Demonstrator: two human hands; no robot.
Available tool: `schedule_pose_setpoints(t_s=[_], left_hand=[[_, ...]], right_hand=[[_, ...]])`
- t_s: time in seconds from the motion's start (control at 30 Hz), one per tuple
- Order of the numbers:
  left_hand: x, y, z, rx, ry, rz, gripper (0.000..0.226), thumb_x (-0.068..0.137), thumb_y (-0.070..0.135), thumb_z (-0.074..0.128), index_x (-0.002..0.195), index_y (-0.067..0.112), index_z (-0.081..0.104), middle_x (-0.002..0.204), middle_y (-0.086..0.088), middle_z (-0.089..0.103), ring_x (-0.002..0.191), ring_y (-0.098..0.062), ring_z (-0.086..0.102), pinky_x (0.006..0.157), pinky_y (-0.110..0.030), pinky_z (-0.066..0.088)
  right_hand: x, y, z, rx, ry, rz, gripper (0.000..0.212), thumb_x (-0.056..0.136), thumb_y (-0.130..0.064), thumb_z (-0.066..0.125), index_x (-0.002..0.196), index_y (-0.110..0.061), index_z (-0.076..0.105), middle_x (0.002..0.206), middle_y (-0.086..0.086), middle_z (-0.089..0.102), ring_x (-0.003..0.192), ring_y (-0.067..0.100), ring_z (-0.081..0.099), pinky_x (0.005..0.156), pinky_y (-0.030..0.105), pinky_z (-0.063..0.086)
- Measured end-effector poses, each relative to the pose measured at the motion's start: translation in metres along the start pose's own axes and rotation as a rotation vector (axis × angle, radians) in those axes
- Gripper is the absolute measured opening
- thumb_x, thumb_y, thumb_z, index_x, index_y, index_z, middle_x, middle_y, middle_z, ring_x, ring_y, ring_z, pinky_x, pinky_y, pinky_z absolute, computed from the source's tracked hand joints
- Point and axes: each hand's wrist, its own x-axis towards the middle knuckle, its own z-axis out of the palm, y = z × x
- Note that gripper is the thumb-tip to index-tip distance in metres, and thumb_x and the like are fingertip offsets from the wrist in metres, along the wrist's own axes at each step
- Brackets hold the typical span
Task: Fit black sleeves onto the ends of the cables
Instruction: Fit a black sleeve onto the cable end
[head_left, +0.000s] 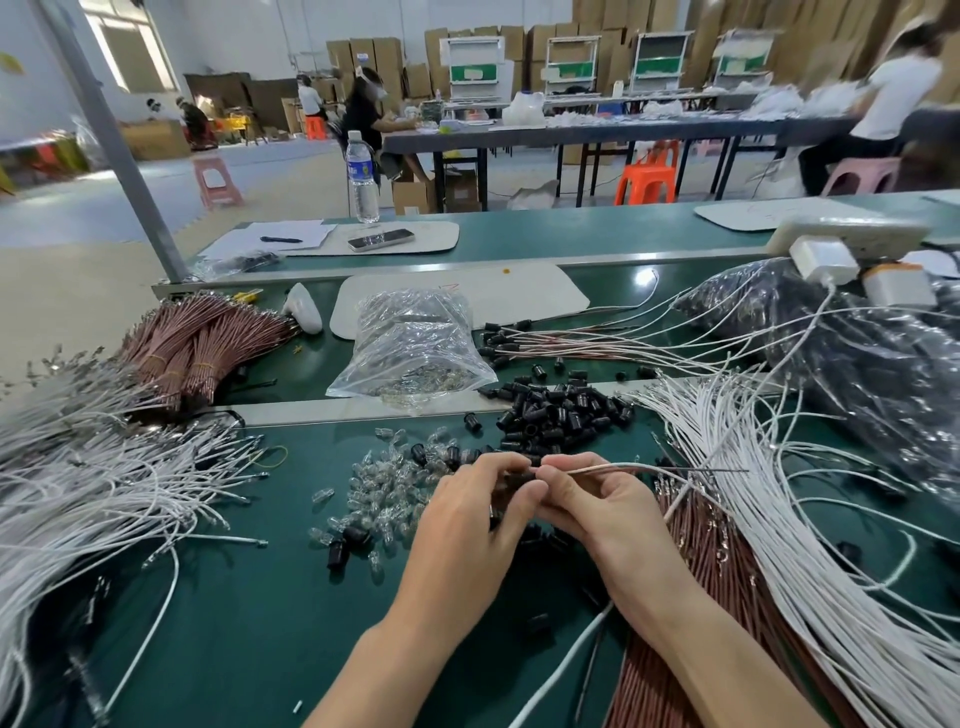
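My left hand (470, 512) pinches a small black sleeve (521, 475) between thumb and fingers above the green table. My right hand (592, 499) pinches a thin pinkish-white cable pair (644, 469) whose end meets the sleeve; the cable runs off to the right. A heap of loose black sleeves (558, 415) lies just beyond my hands. Small clear glass bulbs (374, 483) are scattered to the left of my hands, with a few black sleeves among them.
White cables (104, 493) fan out on the left, with more white cables (810, 561) and brown ones (691, 623) on the right. Bundled brown cables (202, 343), a clear bag (415, 348) and finished cables with sleeves (571, 340) lie farther back. A dark plastic bag (852, 348) fills the right.
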Motion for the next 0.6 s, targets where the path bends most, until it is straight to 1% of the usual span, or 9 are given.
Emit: schedule_pose_setpoints(t_s=[0.07,0.17,0.23,0.27,0.33,0.43,0.53,0.57,0.6], left_hand=[[-0.0005,-0.0002,-0.0001,0.018,0.016,-0.002,0.042,0.096,0.064,0.040,0.114,0.033,0.061,0.105,0.020,0.066,0.100,-0.001,0.055,0.090,-0.031,0.048],[-0.0005,0.0010,0.0017,0.114,0.088,0.051,0.040,0.098,0.058,0.040,0.107,0.028,0.065,0.096,0.017,0.069,0.092,-0.001,0.050,0.082,-0.024,0.044],[0.0001,0.0013,0.0033,0.162,0.121,0.084,0.037,0.098,0.053,0.042,0.102,0.024,0.066,0.090,0.016,0.069,0.086,0.000,0.046,0.078,-0.023,0.041],[0.0004,0.0008,0.0037,0.170,0.120,0.084,0.035,0.098,0.052,0.043,0.102,0.025,0.065,0.087,0.018,0.067,0.083,0.003,0.044,0.076,-0.021,0.039],[-0.0001,-0.0014,0.0034,0.148,0.089,0.037,0.033,0.098,0.055,0.042,0.104,0.030,0.062,0.085,0.024,0.061,0.082,0.005,0.045,0.073,-0.018,0.037],[-0.0020,-0.0050,0.0018,0.082,0.070,-0.020,0.030,0.096,0.061,0.036,0.106,0.041,0.055,0.084,0.030,0.059,0.089,0.001,0.050,0.076,-0.017,0.038],[0.0001,-0.0028,0.0013,0.095,0.092,-0.046,0.039,0.095,0.067,0.029,0.115,0.041,0.050,0.076,0.026,0.059,0.097,0.015,0.047,0.079,-0.016,0.038],[0.0013,-0.0016,0.0021,0.123,0.101,-0.044,0.045,0.096,0.069,0.026,0.117,0.038,0.050,0.071,0.023,0.060,0.097,0.018,0.046,0.079,-0.017,0.037],[0.0021,-0.0007,0.0029,0.165,0.107,-0.039,0.048,0.097,0.069,0.022,0.117,0.036,0.051,0.069,0.020,0.060,0.093,0.017,0.048,0.081,-0.018,0.037]], right_hand=[[0.0000,0.0009,0.0002,-0.010,-0.014,0.005,0.016,0.078,-0.030,0.078,0.090,-0.022,0.080,0.098,0.014,0.078,0.097,0.026,0.076,0.078,0.026,0.060],[0.0008,0.0009,0.0007,-0.053,0.020,0.003,0.014,0.080,-0.027,0.073,0.088,-0.019,0.081,0.093,0.013,0.079,0.092,0.022,0.077,0.074,0.021,0.060],[0.0016,0.0009,0.0004,-0.056,0.069,0.006,0.018,0.079,-0.025,0.071,0.087,-0.011,0.078,0.090,0.014,0.079,0.089,0.022,0.077,0.071,0.019,0.059],[0.0017,0.0011,-0.0002,-0.059,0.086,0.003,0.022,0.079,-0.025,0.070,0.091,-0.008,0.076,0.090,0.014,0.079,0.089,0.022,0.077,0.070,0.019,0.059],[0.0012,0.0008,-0.0003,-0.079,0.085,-0.005,0.028,0.081,-0.025,0.069,0.097,-0.003,0.071,0.090,0.014,0.079,0.090,0.022,0.077,0.071,0.018,0.059],[-0.0020,-0.0014,0.0004,-0.096,0.024,-0.020,0.027,0.081,-0.025,0.069,0.098,-0.004,0.071,0.095,0.013,0.079,0.094,0.023,0.077,0.075,0.018,0.058],[-0.0034,-0.0025,0.0010,-0.101,0.000,-0.023,0.029,0.081,-0.024,0.069,0.101,-0.003,0.070,0.098,0.013,0.079,0.097,0.023,0.076,0.077,0.019,0.058],[-0.0028,-0.0023,0.0005,-0.100,0.004,-0.023,0.029,0.081,-0.024,0.069,0.101,-0.003,0.070,0.099,0.012,0.079,0.097,0.023,0.076,0.077,0.019,0.059],[-0.0023,-0.0023,0.0002,-0.101,0.004,-0.022,0.029,0.082,-0.024,0.069,0.101,-0.003,0.070,0.099,0.012,0.079,0.098,0.023,0.076,0.077,0.019,0.059]])
